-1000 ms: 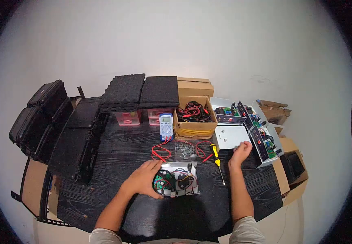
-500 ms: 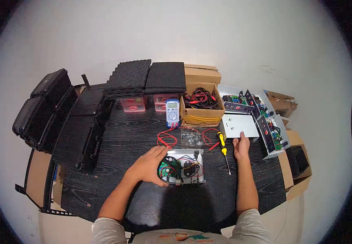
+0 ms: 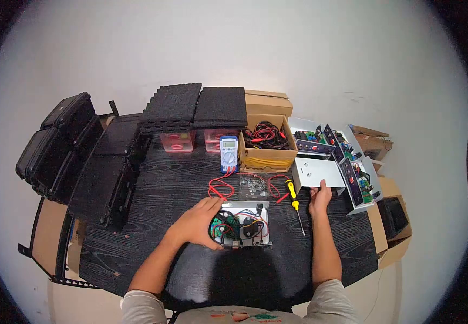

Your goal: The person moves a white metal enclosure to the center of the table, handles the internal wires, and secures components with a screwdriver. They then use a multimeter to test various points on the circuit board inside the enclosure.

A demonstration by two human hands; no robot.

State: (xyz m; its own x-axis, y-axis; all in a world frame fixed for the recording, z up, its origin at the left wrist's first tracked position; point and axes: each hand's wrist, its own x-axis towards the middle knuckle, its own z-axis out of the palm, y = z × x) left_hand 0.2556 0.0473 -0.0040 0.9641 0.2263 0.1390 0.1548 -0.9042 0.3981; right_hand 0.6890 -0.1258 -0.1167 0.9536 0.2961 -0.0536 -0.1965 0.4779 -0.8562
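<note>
A pale wall (image 3: 234,48) backed one black wood-grain table (image 3: 163,183). Rightward stood what looked like three opened chassis (image 3: 355,183). The right hand (image 3: 320,201) pinched one white cover (image 3: 318,173), aligned crosswise. At near centre, the wide-spread left hand (image 3: 196,224) clasped one crosswise wired enclosure (image 3: 242,224). One screwdriver (image 3: 296,204) pointed nearward.

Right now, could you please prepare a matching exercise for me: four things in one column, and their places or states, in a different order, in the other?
Column 1
1. left hand
2. right hand
3. screwdriver
4. multimeter

Column 2
A. blue and white, just left of the box of cables
B. at the near edge of the white cover
C. on the left end of the open case
D. on the table, yellow and black at its handle

Pairs: 1-C, 2-B, 3-D, 4-A
</note>
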